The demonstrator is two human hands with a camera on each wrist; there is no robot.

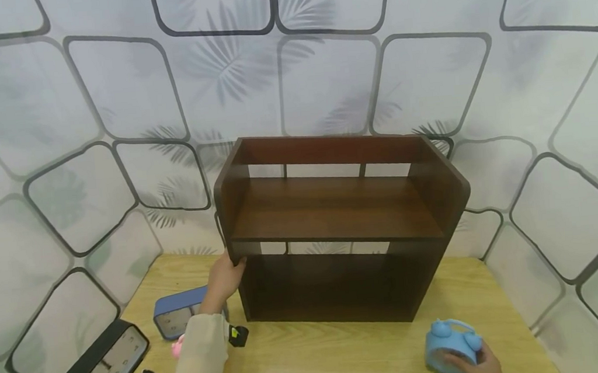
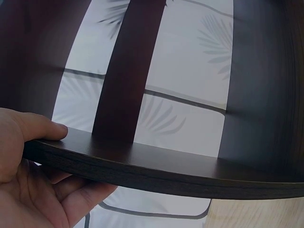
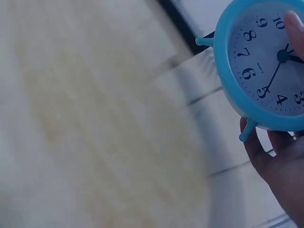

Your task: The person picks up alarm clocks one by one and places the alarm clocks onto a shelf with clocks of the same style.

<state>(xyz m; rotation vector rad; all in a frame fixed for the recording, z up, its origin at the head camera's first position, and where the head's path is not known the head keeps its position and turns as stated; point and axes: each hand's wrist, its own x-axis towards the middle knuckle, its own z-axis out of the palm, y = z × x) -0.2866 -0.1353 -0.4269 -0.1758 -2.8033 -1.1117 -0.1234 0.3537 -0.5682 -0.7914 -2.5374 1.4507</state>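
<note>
Two curled grips: left fingers (image 2: 89, 198) pinch the shelf (image 1: 332, 207), right fingers (image 3: 255, 150) the alarm clock (image 1: 442, 342).

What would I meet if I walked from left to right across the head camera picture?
Long black clock → boxy dark-blue clock → left hand → brown shelf → light-blue alarm clock → right hand.

On the dial (image 3: 247, 61) of the light-blue alarm clock (image 3: 223, 71) in the right fingers (image 3: 255, 148), 3 through 10 can be read, the 10 just beside the thumb (image 3: 296, 31), with tiny "QUARTZ" near the 6. Markings on the blue clock (image 1: 179, 303) near the left fingers (image 2: 88, 197) and the black clock (image 1: 104, 366) farther off are illegible.
</note>
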